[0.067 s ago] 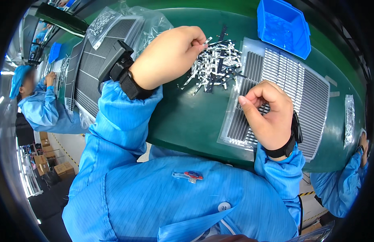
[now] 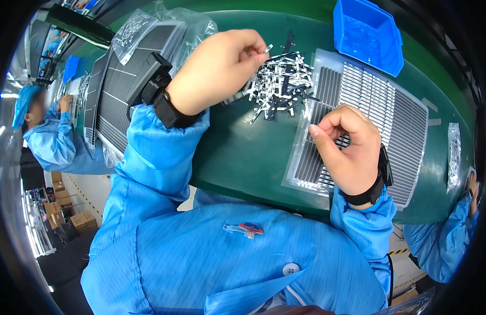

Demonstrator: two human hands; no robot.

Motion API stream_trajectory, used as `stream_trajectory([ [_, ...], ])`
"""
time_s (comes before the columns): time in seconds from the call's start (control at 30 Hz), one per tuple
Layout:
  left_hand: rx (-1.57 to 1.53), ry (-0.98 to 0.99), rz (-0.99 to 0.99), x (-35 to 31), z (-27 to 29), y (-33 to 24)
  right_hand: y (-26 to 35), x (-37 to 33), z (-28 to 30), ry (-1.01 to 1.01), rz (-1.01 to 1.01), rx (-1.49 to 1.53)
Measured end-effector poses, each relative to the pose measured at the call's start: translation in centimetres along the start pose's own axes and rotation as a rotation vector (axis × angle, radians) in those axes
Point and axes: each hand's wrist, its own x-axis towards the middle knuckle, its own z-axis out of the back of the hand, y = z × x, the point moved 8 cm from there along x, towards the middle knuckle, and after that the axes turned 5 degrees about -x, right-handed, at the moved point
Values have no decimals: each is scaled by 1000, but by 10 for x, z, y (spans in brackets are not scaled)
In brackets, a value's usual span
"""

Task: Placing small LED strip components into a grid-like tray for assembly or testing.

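Between its thumb and index finger, my left hand (image 2: 222,68) pinches a small black-and-white strip (image 2: 268,49). Just right of that hand lies a loose pile of black and white strips (image 2: 282,84) on the green table (image 2: 227,163). My right hand (image 2: 353,147) hovers over or rests on a grey striped sheet (image 2: 410,131) in a clear sleeve; which of the two I cannot tell. Its fingertips curl toward the thumb, and whatever they hold, if anything, is hidden. White strips (image 2: 366,86) lie in rows across the middle of that sheet.
A blue bin (image 2: 369,39) stands beyond the sheet. More striped sheets (image 2: 122,100) and a clear bag of small parts (image 2: 132,34) lie at left. At far right is another clear packet (image 2: 453,157). Co-workers sit at left (image 2: 59,131) and right (image 2: 442,247).
My left hand has shifted slightly left and away from me, still pinching the strip. My right hand has stayed in place.
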Motion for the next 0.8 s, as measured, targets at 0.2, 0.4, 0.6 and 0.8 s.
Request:
stream_trajectory([
  [0.2, -585, -88, -21, -6, 0, -17, -8, 0, -1, 11, -32, 65],
  [0.4, -820, 66, 122, -15, -30, -31, -23, -4, -2, -119, -195, 312],
  [0.6, -840, 126, 107, -22, -45, -42, -33, -9, -7, -63, -283, 450],
  [0.8, -764, 129, 80, -22, -45, -42, -30, -7, 1, -170, -318, 639],
])
